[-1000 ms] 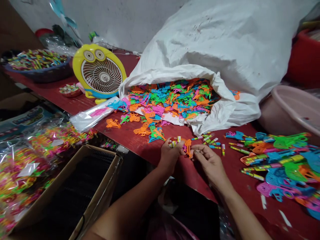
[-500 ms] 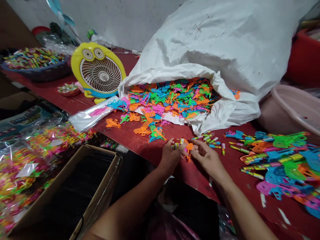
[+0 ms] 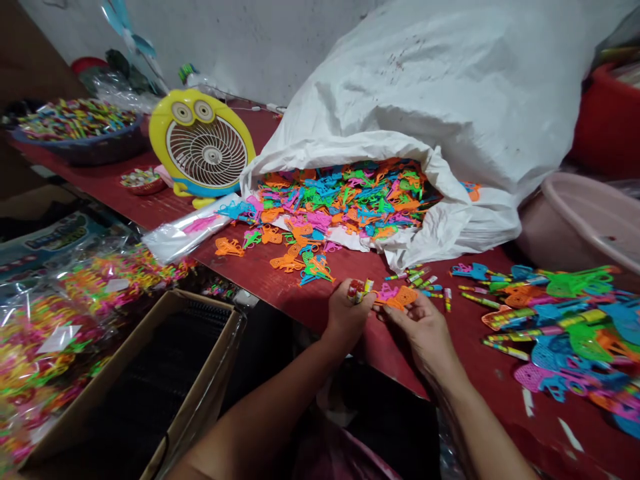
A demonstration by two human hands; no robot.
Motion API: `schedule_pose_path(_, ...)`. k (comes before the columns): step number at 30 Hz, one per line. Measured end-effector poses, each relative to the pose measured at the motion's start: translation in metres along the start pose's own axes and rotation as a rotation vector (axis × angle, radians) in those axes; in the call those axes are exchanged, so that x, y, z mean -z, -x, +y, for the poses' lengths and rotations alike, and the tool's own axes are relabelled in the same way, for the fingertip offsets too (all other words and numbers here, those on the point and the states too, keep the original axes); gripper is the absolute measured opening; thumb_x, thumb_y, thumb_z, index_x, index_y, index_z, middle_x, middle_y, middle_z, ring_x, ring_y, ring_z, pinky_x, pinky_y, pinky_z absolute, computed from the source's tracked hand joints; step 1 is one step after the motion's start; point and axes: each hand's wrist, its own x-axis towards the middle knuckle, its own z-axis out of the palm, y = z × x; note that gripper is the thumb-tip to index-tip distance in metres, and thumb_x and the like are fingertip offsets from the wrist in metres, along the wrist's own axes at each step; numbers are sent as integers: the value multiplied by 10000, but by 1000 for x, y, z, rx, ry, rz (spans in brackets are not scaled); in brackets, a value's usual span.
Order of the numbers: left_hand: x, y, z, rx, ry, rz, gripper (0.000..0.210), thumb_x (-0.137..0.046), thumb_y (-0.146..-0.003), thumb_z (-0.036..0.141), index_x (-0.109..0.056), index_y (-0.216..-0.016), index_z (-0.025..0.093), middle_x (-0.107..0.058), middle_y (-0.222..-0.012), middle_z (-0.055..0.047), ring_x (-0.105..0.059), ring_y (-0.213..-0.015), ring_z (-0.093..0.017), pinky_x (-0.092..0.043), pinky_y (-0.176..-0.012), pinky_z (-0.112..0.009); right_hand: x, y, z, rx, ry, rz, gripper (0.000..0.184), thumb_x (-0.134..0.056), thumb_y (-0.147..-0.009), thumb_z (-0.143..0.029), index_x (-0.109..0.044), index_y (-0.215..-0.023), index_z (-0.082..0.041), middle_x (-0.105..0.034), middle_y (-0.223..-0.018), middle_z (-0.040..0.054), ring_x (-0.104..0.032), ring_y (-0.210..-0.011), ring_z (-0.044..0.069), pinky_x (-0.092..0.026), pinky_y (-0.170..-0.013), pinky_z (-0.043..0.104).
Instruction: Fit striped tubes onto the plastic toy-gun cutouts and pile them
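My left hand [image 3: 346, 311] is closed around a small bundle of striped tubes [image 3: 359, 289] at the front edge of the red table [image 3: 270, 280]. My right hand [image 3: 423, 323] pinches an orange plastic toy piece [image 3: 401, 297] with a pink piece [image 3: 385, 292] beside it, held between both hands. Behind them an open white sack [image 3: 425, 120] spills many bright plastic toy pieces [image 3: 340, 197]. Loose striped tubes [image 3: 425, 283] lie just beyond my right hand.
A yellow cartoon desk fan [image 3: 203, 143] stands left of the sack. A pile of assembled toys [image 3: 575, 323] lies at right, near a pink basin [image 3: 585, 223]. An open cardboard box [image 3: 150, 380] and bagged toys [image 3: 60, 300] sit lower left. A dark bowl [image 3: 80, 133] holds more pieces.
The orange piece has turned from edge-on to flat between my hands, and my right hand has shifted slightly right. The view has drifted a little.
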Motion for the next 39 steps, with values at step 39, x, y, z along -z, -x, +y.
schedule_pose_path(39,-10,13,-13,-230,-76,-275,93,-615,-797,217,-552,-772,154,-461,-645,44,-394,-595,-85,-343,-585,-216,29,31,-12,268,453,219,248,-646,-862,-387,-636,-1029,-204,-666,-716,-1,-624,-594,141,-485,-590,249)
